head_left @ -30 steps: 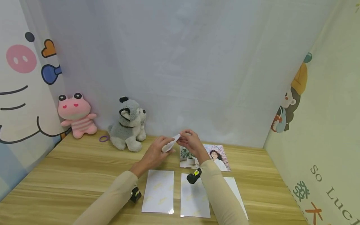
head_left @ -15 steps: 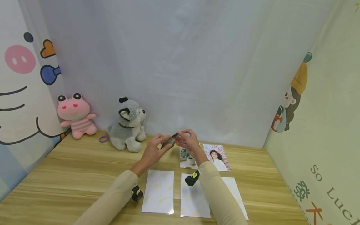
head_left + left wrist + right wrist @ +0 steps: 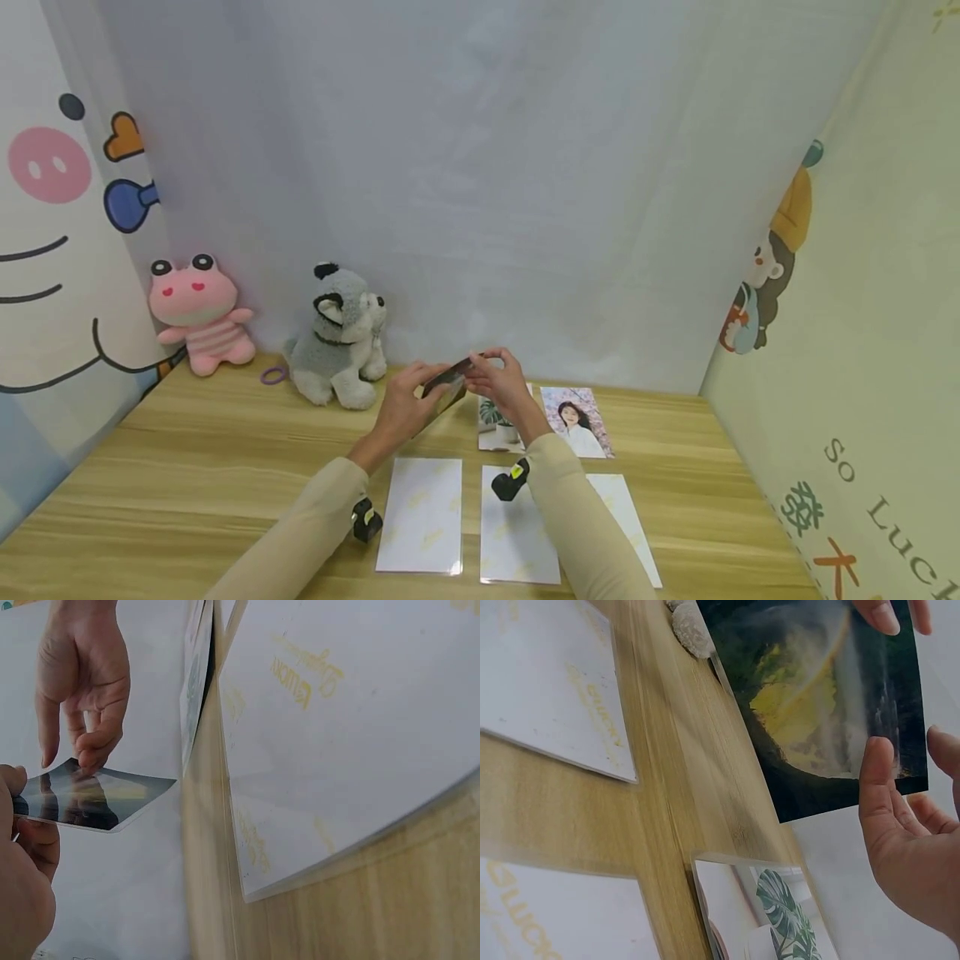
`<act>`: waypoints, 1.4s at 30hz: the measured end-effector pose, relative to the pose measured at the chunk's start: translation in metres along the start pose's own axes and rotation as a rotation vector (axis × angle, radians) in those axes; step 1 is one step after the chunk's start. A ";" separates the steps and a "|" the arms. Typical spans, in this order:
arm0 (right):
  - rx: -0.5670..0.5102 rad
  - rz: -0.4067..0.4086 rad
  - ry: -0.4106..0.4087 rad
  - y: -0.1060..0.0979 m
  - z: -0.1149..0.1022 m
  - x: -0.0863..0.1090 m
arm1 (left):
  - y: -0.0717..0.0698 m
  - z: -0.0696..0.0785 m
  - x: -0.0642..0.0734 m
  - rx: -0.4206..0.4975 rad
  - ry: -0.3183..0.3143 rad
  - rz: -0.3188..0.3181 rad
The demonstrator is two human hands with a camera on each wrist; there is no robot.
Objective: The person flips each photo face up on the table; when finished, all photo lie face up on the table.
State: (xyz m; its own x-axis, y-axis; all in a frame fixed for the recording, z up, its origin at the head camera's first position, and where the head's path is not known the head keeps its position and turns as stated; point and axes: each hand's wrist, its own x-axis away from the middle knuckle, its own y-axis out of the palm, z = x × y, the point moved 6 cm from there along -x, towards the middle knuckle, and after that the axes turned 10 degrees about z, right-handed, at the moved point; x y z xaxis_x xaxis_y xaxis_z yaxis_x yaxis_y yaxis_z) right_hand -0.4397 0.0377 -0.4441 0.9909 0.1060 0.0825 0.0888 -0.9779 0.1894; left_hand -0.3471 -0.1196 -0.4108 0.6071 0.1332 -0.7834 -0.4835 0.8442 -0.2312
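In the head view a glossy photo (image 3: pixel 452 395) is held tilted above the back of the table. Its picture shows dark rock, a yellow-green opening and a rainbow over falling water, plain in the right wrist view (image 3: pixel 802 697). My left hand (image 3: pixel 403 410) grips one end, thumb on the picture side and fingers underneath. At the other end my right hand (image 3: pixel 504 388) pinches the edge near a corner. The print bows slightly between the hands in the left wrist view. Below the right wrist lies a plant photo (image 3: pixel 495 425), partly covered by that hand.
A portrait photo (image 3: pixel 577 423) lies right of the plant photo. Nearer are white sheets with yellow lettering: a left one (image 3: pixel 420 517), a middle one (image 3: pixel 517 542) and a right one (image 3: pixel 626 521). A plush dog (image 3: pixel 337 342), purple ring (image 3: pixel 273 375) and pink plush toy (image 3: pixel 201 317) stand back left.
The held photo has turned from its white side to its dark picture side and now spreads wider between the hands. Both hands stay nearly in place; the head view has shifted slightly.
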 end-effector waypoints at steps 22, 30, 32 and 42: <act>0.409 -0.031 -0.099 -0.021 0.003 0.004 | -0.010 -0.014 -0.005 0.096 -0.233 0.109; 0.358 -0.156 -0.046 -0.024 0.009 0.010 | -0.017 -0.029 -0.006 0.198 -0.451 0.181; 0.328 -0.206 -0.010 -0.023 0.011 0.013 | -0.019 -0.032 -0.006 0.222 -0.494 0.195; 0.149 -0.366 0.056 -0.014 0.022 0.019 | -0.026 -0.016 -0.008 0.234 -0.616 0.215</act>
State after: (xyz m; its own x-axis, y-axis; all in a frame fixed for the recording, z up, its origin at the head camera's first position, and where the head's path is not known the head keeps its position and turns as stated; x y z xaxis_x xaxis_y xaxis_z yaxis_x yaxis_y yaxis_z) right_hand -0.4203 0.0490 -0.4666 0.8845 0.4577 0.0901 0.4525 -0.8888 0.0728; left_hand -0.3493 -0.1514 -0.4081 0.7938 0.5221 -0.3118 -0.5265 0.8467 0.0772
